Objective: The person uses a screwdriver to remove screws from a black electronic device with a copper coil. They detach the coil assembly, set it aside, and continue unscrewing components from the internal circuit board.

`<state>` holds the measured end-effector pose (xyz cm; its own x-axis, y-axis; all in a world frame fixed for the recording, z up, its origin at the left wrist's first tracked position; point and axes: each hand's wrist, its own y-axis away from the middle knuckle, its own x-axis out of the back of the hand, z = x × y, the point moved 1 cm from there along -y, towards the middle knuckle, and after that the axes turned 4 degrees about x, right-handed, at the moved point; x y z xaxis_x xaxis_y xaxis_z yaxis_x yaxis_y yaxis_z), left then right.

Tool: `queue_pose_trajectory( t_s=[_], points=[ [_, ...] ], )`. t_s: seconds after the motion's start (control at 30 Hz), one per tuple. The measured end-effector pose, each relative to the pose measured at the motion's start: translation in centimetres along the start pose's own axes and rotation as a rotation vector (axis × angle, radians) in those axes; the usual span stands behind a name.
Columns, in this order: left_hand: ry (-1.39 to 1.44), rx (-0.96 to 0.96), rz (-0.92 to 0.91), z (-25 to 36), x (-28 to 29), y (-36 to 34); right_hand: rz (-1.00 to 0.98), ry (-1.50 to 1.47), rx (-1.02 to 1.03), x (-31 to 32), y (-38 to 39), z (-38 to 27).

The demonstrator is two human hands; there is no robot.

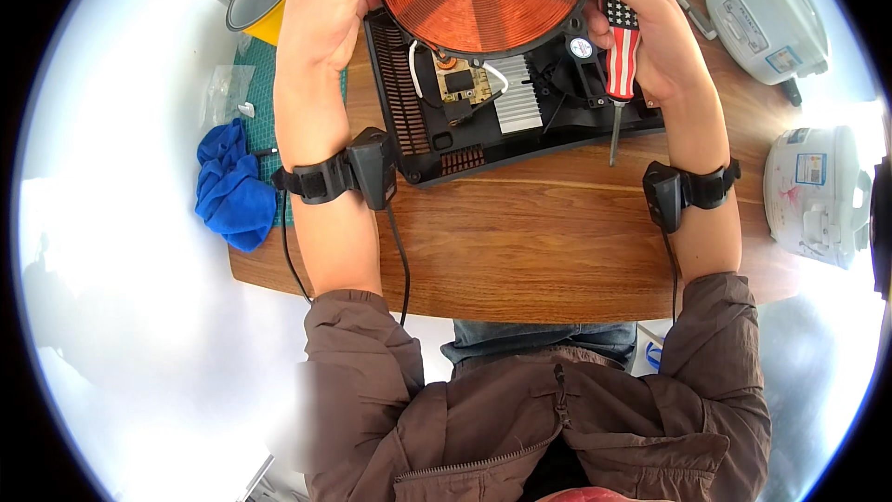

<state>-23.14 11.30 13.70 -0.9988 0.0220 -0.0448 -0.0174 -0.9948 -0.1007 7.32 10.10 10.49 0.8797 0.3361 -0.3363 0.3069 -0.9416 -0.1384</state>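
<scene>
The coil (530,14) is pinched at its left edge by the left hand (327,5), over the open black case (544,146); the screwdriver (622,65) is gripped in the right hand (655,33), tip down. The coil is best kept flat and moved slowly, so the white wires (414,67) are not pulled. The tip should be kept off the coil.
</scene>
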Motion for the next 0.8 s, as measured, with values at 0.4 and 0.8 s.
queue_pose_trajectory(
  t_s=[0.4, 0.8],
  points=[
    [-0.008, 0.061, -0.026, -0.3, -0.1, 0.1, 0.136, 0.151, 0.094, -2.4, 0.9, -0.6],
    [0.1, 0.037, 0.138, 0.9, -2.1, 1.6, 0.018, 0.299, 0.167, -7.4, 3.7, -2.1]
  ],
)
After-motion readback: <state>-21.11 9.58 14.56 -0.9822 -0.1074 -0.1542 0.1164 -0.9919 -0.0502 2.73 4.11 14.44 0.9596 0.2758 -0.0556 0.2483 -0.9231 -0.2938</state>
